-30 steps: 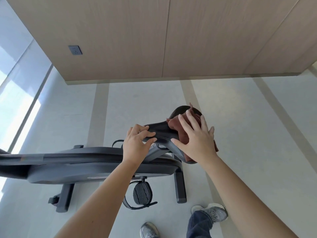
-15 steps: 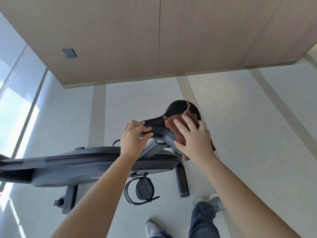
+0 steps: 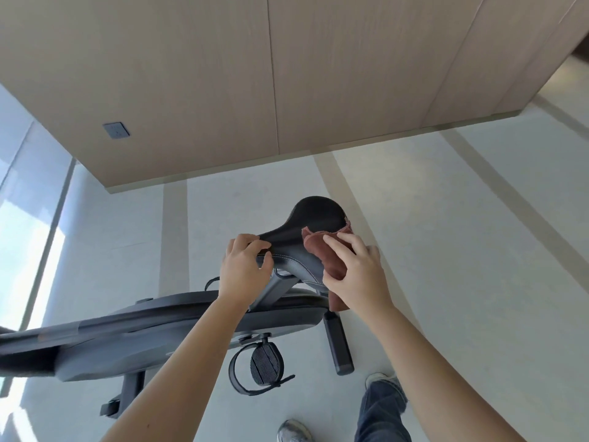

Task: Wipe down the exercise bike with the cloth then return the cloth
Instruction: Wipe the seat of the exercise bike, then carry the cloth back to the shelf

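Gripping nose of saddle [image 3: 315, 215] with left hand [image 3: 245, 266], fingers curled over stitched edge. Clasping brown cloth [image 3: 320, 250] against saddle's right rim with right hand [image 3: 357, 275], fingers bent over it, cloth's lower end hanging past rim. Standing close beside exercise bike [image 3: 159, 333], shoe [image 3: 294, 432] near rear leg [image 3: 339, 342]. Facing open pale floor [image 3: 446, 250] beyond saddle and rightward, reaching to wood wall [image 3: 207, 74].

One bike [image 3: 165, 333], one cloth [image 3: 318, 250]
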`<state>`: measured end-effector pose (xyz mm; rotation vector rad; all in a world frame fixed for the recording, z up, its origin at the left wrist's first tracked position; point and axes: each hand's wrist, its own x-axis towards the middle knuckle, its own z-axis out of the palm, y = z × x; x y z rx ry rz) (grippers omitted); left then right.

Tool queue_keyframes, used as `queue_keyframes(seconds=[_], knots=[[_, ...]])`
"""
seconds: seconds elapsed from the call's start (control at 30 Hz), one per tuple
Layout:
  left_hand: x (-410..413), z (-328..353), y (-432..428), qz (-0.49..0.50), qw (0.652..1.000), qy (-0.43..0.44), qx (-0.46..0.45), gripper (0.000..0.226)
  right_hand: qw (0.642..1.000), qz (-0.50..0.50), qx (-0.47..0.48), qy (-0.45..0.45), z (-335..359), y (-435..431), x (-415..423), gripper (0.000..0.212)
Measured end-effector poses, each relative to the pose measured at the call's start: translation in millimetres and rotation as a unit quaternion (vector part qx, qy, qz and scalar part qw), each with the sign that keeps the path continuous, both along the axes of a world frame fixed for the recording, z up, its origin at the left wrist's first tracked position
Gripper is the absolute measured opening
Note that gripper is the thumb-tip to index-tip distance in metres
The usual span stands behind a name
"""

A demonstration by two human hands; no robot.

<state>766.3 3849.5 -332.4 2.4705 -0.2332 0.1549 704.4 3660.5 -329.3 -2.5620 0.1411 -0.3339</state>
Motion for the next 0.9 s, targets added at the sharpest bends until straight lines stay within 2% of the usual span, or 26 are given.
queue_keyframes(seconds=[0.17,0.37,0.6,0.77,0.9], knots=[[-13,13,-36,-0.078,0.99,-0.093,0.07,0.02,0.996,-0.041,0.079,-0.01,5,-17,-15,0.056],[-26,29,-97,-0.158,0.971,-0.151,0.101,0.028,0.989,-0.091,0.117,-0.023,19,-53,-35,0.058],[-42,42,-184,-0.239,0.951,-0.174,0.091,0.034,0.979,-0.171,0.106,-0.043,41,-128,-58,0.058],[-47,49,-259,-0.298,0.935,-0.179,0.069,0.035,0.954,-0.226,0.185,-0.064,56,-196,-74,0.055],[-45,58,-326,-0.344,0.917,-0.193,0.066,0.034,0.941,-0.269,0.19,-0.081,67,-256,-79,0.055]])
